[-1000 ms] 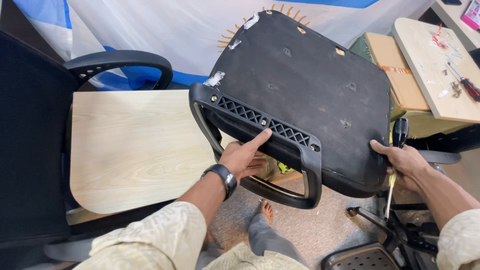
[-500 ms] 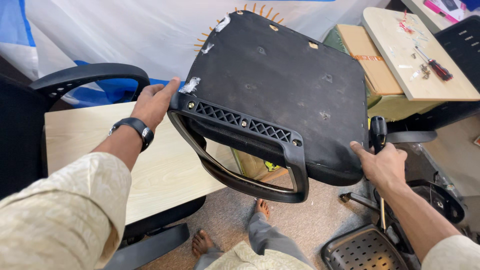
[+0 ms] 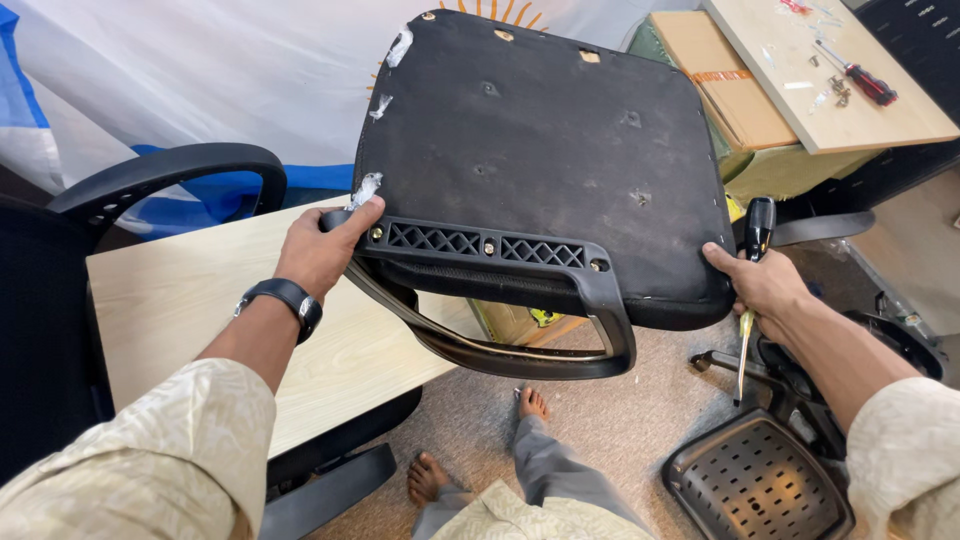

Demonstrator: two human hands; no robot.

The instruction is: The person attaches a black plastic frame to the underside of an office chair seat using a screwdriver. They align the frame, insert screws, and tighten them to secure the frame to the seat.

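Note:
I hold a black office-chair seat (image 3: 540, 150) upside down in front of me, its fabric underside facing me with small screw holes. A black plastic armrest (image 3: 520, 300) is bolted along its near edge and loops below it. My left hand (image 3: 325, 250), with a black wrist band, grips the seat's left corner where the armrest joins. My right hand (image 3: 765, 285) holds the seat's right corner and also clasps a screwdriver (image 3: 752, 290) with a black handle, its shaft pointing down.
A light wooden board (image 3: 200, 300) lies on the left beside a black chair with an armrest (image 3: 160, 175). A wooden table (image 3: 830, 80) at the top right carries a red screwdriver (image 3: 855, 72) and screws. A perforated black chair part (image 3: 755, 480) lies on the carpet.
My left hand left the middle of the armrest and took the seat's left corner. The seat has swung a little to the right and closer.

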